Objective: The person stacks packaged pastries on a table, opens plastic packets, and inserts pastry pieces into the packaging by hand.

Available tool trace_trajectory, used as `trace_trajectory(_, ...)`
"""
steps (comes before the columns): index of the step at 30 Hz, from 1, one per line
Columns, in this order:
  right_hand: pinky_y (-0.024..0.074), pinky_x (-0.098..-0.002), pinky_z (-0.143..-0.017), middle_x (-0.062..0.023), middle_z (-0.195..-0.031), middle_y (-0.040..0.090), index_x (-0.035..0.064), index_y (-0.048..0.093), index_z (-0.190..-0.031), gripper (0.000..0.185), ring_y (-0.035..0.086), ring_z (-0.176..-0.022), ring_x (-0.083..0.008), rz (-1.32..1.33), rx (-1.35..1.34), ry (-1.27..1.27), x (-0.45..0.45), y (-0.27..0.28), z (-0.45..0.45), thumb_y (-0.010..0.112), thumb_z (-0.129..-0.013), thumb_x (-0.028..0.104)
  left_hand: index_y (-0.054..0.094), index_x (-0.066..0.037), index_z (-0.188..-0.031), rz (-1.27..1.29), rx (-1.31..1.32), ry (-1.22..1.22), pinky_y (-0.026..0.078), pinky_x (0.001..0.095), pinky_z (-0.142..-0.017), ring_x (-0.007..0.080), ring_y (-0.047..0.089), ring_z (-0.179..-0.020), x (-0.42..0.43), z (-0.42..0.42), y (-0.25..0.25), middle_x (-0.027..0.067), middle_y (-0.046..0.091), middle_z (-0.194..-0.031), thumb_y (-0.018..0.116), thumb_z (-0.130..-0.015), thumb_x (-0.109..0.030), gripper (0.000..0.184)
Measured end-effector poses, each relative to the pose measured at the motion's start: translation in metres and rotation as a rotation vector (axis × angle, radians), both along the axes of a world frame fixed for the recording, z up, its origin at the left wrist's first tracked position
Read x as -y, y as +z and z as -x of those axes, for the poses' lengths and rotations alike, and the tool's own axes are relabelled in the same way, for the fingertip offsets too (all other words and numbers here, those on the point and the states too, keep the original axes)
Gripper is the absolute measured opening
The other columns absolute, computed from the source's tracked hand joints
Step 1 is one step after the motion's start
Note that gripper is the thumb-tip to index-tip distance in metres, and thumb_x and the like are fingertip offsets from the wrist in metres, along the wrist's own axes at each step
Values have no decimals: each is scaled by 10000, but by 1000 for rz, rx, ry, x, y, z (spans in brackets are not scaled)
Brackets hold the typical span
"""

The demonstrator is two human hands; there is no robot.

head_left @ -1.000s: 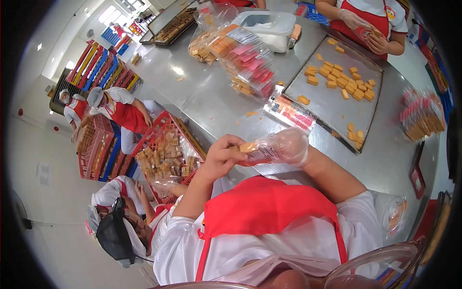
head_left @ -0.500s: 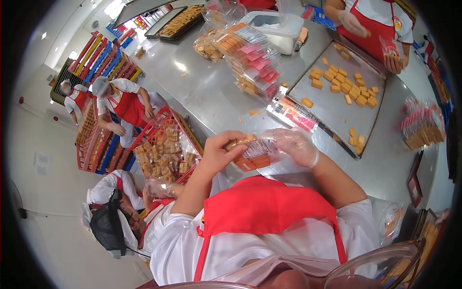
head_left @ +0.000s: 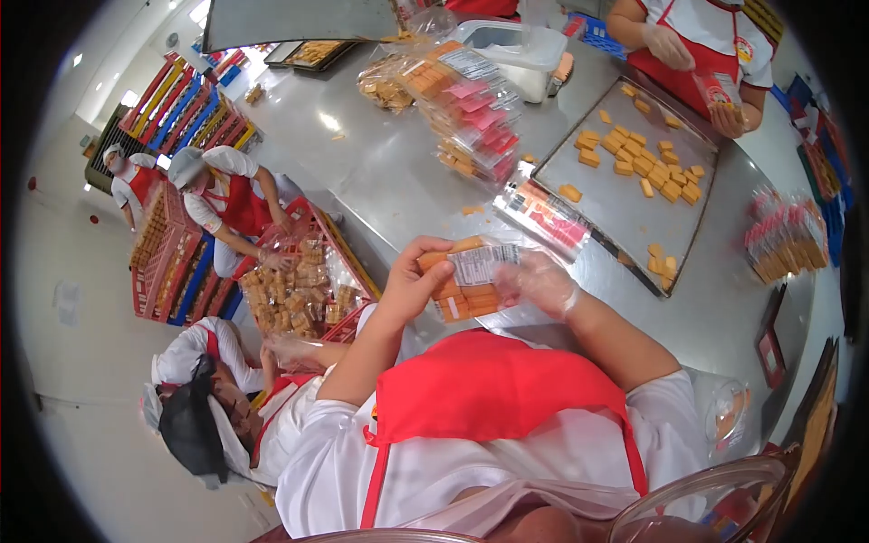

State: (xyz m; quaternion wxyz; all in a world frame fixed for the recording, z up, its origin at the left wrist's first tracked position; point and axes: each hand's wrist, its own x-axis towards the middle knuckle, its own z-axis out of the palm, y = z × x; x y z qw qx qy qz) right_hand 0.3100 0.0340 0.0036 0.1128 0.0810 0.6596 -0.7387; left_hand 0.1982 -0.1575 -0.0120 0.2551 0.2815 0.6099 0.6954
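Note:
A clear packet of golden biscuits (head_left: 471, 296) with a white printed label is held up before my red apron. My left hand (head_left: 416, 279), bare, grips its left side with the thumb across the front. On the other side, my right hand (head_left: 545, 285), in a clear plastic glove, has its fingers closed on the packet's edge. Just beyond my hands lies a stack of flat printed wrappers (head_left: 545, 213) against the metal tray (head_left: 579, 185). Loose biscuits (head_left: 643, 163) are scattered on that tray.
Filled packets (head_left: 471, 109) are piled at the table's middle, beside a white plastic tub (head_left: 525, 59). More packets (head_left: 787, 240) stand at right. Across the table a gloved co-worker (head_left: 688, 54) holds a packet. At left, co-workers flank a red crate (head_left: 339, 249) of packed biscuits.
The packet has turned so its label faces me more fully, and my right hand has shifted along its edge. A large tray now shows farther into view at the far side.

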Motion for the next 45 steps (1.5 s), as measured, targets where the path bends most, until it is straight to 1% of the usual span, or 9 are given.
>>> trace_trajectory(3,523,-266,-575,-87,-738,570,-8,518,-904,391,601,-656,-161,2,-106,-87,5,-4,-3,518,-848,379,526,-34,-975,54,-119,42,440,230,-659,90,518,-770,-5,2,1,43,549,-904,574,-795,-53,187)
trace_trajectory(8,526,-303,-568,-115,-851,558,8,498,-972,443,589,-678,-175,245,-56,-261,2,-15,-5,511,-837,429,296,-64,-1219,-48,27,240,449,314,-818,236,520,-957,-31,-4,6,179,501,-1099,509,-672,0,590)
trace_trajectory(11,518,-359,-594,-130,-935,534,34,473,-1036,459,572,-701,-200,579,-179,-557,-13,0,-18,514,-831,442,267,-78,-1268,-272,33,272,397,343,-886,234,476,-1033,-29,9,-22,139,448,-1164,436,-858,-191,458)
trace_trajectory(15,493,-411,-653,-132,-942,533,69,440,-1090,463,550,-703,-228,1125,-415,-848,-55,1,-50,522,-825,440,331,-60,-1237,126,-235,273,368,321,-883,204,469,-1027,-32,54,-90,109,460,-1140,457,-882,-224,411)
trace_trajectory(20,470,-333,-615,-65,-725,590,83,578,-809,353,563,-630,-186,768,-792,-1155,-103,67,-179,474,-855,417,431,-11,-1149,311,-415,198,403,288,-826,181,497,-957,-41,52,-92,107,497,-1089,538,-835,-127,351)
trace_trajectory(22,487,-299,-608,-95,-766,595,27,511,-970,353,559,-641,-197,264,-865,-1466,-126,102,-234,418,-896,359,447,-7,-1130,415,-450,174,410,285,-815,175,501,-940,-41,49,-90,107,504,-1079,548,-833,-136,340)
trace_trajectory(26,521,-331,-610,-131,-773,560,-24,462,-976,303,560,-656,-219,240,-935,-1512,-212,105,-361,403,-912,265,473,-6,-1082,359,-648,221,381,336,-853,235,483,-971,-39,56,-106,130,498,-1063,574,-805,-138,323)
trace_trajectory(28,525,-301,-526,-126,-777,543,-35,455,-968,290,562,-668,-212,85,-806,-1969,-221,103,-371,410,-908,245,488,-1,-1051,394,-693,210,355,367,-891,281,454,-1031,-40,48,-93,150,479,-1085,581,-790,-132,307)
trace_trajectory(45,363,-226,-368,-21,-601,426,86,431,-770,322,436,-478,-135,200,-331,-2281,-266,-88,-506,435,-877,390,518,6,-994,503,-953,189,336,396,-915,330,429,-1073,-41,43,-88,188,454,-1132,587,-766,-114,266)
